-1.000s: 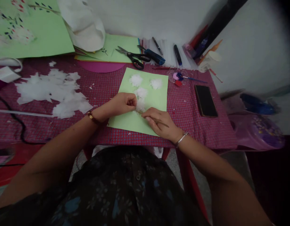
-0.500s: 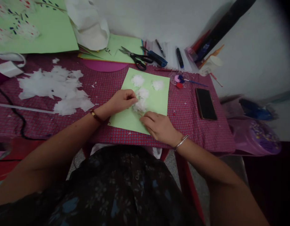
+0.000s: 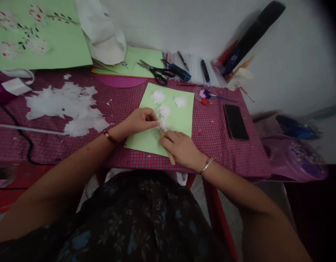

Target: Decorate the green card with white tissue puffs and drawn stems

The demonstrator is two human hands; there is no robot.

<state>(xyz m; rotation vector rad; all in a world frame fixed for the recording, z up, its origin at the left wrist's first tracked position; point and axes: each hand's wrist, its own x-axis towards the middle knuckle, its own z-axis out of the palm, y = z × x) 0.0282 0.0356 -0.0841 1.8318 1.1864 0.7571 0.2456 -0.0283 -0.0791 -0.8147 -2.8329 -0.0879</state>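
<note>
A light green sheet (image 3: 181, 122) lies on the checked tablecloth, bearing several white fluffy tufts, one of them (image 3: 180, 101) at the upper right. My left hand (image 3: 143, 120) comes in from the left, thumb and finger pinched at the edge of the middle tufts (image 3: 163, 113). What its fingertips hold is too small to make out. Just below those tufts, my right hand (image 3: 180, 147) is closed on a thin wooden stick (image 3: 171, 158), whose lower end sticks out beneath the fingers and whose upper tip meets the lowest tuft.
Torn white paper (image 3: 66, 105) lies at the left. Scissors (image 3: 156, 71), a blue stapler-like tool (image 3: 179, 71) and pens rest behind the sheet. Paint blobs with a brush (image 3: 224, 97) and a dark phone (image 3: 236, 122) are at the right.
The wooden stick now shows below my right hand, which has turned slightly. My left hand stays at the middle tufts. The whole view has shifted a little.
</note>
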